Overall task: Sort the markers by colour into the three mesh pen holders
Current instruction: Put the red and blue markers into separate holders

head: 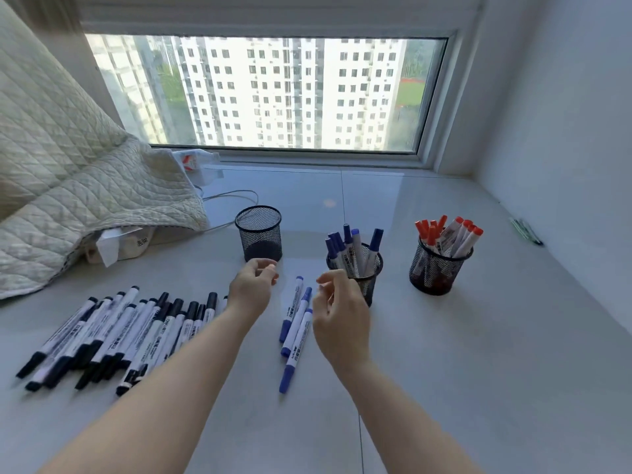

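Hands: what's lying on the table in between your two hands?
Three blue markers lie side by side on the table between the left hand and right hand, in the head view.

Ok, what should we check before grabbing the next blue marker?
1. Both hands free: left hand and right hand hold nothing. Ok.
2. Blue markers within reach: three loose blue markers lie on the surface between the hands. Ok.
3. Blue holder has room: already crowded with blue markers; spare space cannot tell.
4. No mixed colours: red holder shows only red caps. Ok.
5. Empty holder ready for the black markers: upright, nothing inside. Ok.
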